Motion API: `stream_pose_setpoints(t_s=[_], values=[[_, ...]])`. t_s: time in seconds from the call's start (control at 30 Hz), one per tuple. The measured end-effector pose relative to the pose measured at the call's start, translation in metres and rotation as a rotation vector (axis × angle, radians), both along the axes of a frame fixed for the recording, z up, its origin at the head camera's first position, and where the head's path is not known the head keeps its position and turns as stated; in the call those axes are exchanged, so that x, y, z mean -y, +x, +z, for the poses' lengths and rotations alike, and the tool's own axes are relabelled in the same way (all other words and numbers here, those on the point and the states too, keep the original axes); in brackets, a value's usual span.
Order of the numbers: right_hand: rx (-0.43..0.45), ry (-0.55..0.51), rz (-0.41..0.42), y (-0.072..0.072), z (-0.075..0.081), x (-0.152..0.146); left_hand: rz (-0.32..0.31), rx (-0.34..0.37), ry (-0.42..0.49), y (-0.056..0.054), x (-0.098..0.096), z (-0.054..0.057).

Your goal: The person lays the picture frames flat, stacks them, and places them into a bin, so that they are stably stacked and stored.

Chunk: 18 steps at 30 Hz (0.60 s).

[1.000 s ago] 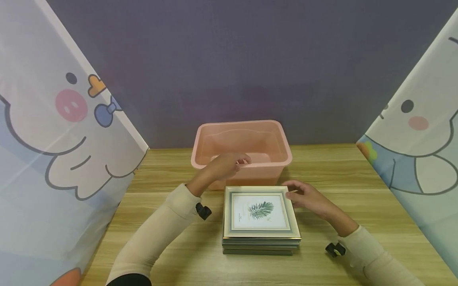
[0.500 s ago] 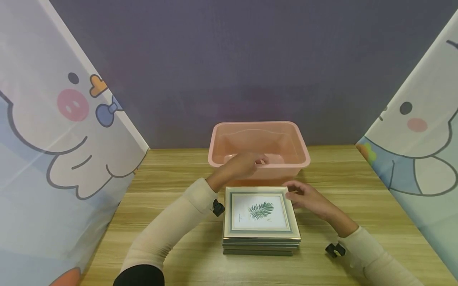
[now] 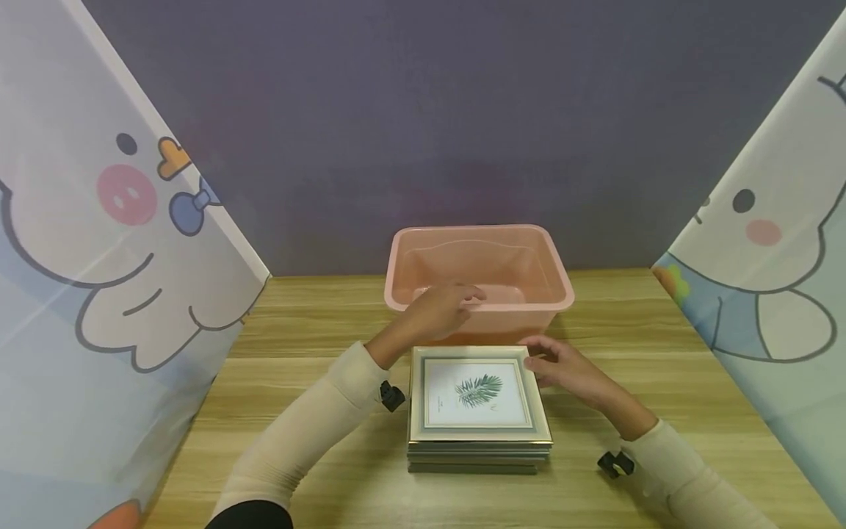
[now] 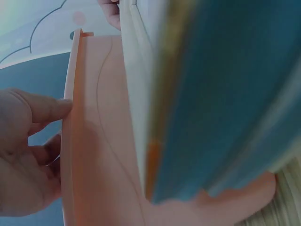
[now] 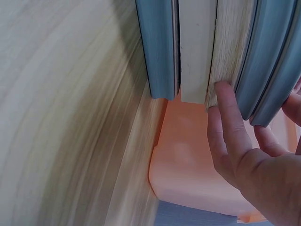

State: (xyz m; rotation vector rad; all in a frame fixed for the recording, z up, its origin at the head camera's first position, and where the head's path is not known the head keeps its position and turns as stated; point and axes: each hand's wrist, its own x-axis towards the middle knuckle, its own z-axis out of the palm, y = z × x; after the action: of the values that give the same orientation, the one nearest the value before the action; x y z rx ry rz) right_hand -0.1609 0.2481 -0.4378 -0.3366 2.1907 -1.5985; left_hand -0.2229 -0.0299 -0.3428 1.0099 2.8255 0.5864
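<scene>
A stack of several picture frames [image 3: 479, 397] lies on the table, the top one showing a green leaf print. Just behind it stands a pink plastic tub [image 3: 509, 319]. My left hand [image 3: 439, 308] is at the tub's near rim; in the left wrist view its thumb tip touches the rim [image 4: 68, 141] and its other fingers are loosely bent close beside it. My right hand [image 3: 562, 367] rests at the stack's far right corner. In the right wrist view its fingertips touch the edge of a wood-coloured frame [image 5: 230, 47], with a finger near the blue-grey frames.
The wood-grain table [image 3: 615, 330] runs back to a dark grey wall panel [image 3: 423, 132]. Cartoon-printed panels [image 3: 125, 294] stand along the left and right sides. Dark clips [image 3: 615, 463] hang by both sleeve cuffs.
The tub has moved right, now centred behind the stack, with my left hand at its rim. That hand's fingers have since loosened. My right hand has stayed at the stack.
</scene>
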Motion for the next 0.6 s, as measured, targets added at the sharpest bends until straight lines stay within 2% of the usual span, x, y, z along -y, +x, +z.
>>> stream_pose_setpoints(t_s=[0.1, 0.17, 0.27, 0.33, 0.47, 0.6], values=[[-0.002, 0.0, -0.002, 0.0, 0.0, 0.001, 0.033, -0.068, 0.05, 0.005, 0.013, -0.002], [-0.004, -0.003, -0.005, 0.0, 0.001, 0.001, 0.033, -0.107, 0.096, 0.009, 0.024, -0.002], [-0.001, -0.008, -0.005, 0.0, 0.0, 0.002, 0.04, -0.121, 0.171, 0.018, 0.042, -0.002], [0.002, -0.012, -0.004, -0.001, 0.0, 0.003, 0.06, -0.089, 0.226, 0.026, 0.055, -0.002], [-0.01, -0.008, -0.006, 0.0, -0.001, 0.002, 0.091, 0.026, 0.306, 0.041, 0.077, -0.007], [-0.028, -0.014, -0.013, 0.001, -0.004, 0.001, 0.064, 0.163, 0.305, 0.051, 0.096, -0.024]])
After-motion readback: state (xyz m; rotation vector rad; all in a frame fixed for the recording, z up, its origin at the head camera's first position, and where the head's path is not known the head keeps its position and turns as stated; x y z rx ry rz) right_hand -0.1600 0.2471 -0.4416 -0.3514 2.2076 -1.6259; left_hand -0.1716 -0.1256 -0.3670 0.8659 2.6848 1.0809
